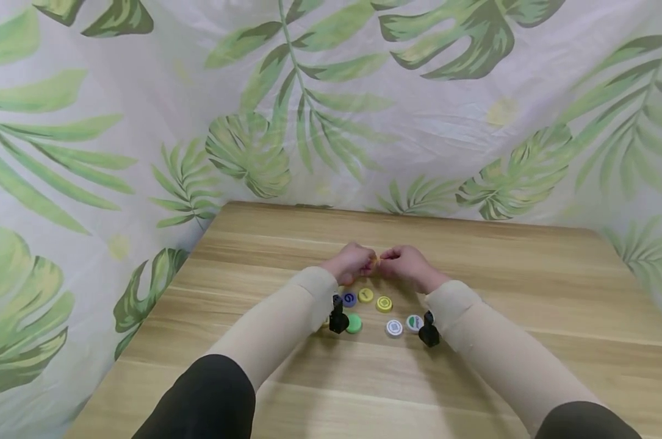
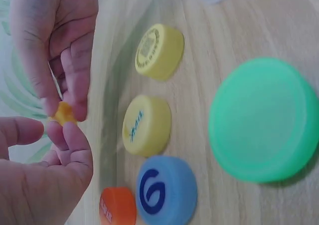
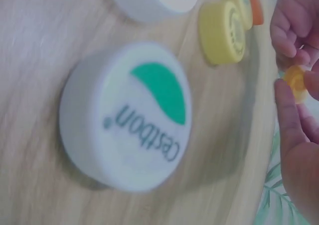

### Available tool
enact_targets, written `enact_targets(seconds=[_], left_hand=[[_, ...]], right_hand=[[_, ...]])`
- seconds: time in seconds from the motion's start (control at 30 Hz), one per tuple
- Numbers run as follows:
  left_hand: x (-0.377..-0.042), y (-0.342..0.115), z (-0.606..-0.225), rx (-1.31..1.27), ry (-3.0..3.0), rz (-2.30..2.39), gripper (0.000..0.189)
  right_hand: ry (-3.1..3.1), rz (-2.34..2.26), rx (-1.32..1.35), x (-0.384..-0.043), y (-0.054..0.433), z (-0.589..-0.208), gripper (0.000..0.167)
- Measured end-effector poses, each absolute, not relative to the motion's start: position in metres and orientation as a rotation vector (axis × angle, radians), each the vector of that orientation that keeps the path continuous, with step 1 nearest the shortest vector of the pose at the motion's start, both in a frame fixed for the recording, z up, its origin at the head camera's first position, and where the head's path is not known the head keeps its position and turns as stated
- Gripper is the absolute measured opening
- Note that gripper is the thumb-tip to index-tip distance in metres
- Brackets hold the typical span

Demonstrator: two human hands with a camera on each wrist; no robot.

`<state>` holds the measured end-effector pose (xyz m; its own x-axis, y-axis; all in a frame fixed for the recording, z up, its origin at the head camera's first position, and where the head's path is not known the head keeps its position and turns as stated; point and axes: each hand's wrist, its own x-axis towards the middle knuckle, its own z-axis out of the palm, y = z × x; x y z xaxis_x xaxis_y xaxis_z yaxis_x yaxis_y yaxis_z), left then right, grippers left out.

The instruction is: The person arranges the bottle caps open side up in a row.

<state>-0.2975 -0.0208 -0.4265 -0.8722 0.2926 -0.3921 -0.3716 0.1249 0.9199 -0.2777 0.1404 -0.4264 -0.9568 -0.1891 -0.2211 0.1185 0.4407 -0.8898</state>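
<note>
Above the far part of the table, my right hand [image 1: 410,265] pinches a small orange-yellow bottle cap [image 3: 294,84] between its fingertips. My left hand [image 2: 40,180] meets the same cap from the other side. Its curled fingertips touch the cap, while its thumb looks slightly apart; whether it grips is unclear. Below the hands lie an orange cap [image 2: 117,205], a blue cap [image 2: 167,190] marked with a curved sign, and two yellow caps [image 2: 157,127]. Closer to me are a green cap [image 1: 354,323], a plain-sided white cap [image 1: 394,328] and a white Cestbon cap [image 3: 134,120].
The caps stand on a wood-grain table [image 1: 331,390]. A leaf-print cloth [image 1: 363,103] hangs behind and at the sides. A yellowish cap [image 1: 325,322] is mostly hidden by the left sleeve. Black wrist cameras [image 1: 338,317] hang near the nearer caps.
</note>
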Motion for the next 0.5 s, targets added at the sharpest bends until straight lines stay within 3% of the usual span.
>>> enact_targets(seconds=[0.3,0.5], left_hand=[[-0.2956,-0.0217,-0.4202,-0.148,1.884,1.899,0.012],[-0.2956,-0.0217,-0.4182,-0.132,1.977,1.921,0.03]], right_hand=[[2.442,-1.659,0.0,-0.2777,0.1341,-0.4242,0.019],[2.481,-1.686,0.018,-0.2794,0.1319,-0.4242,0.022]])
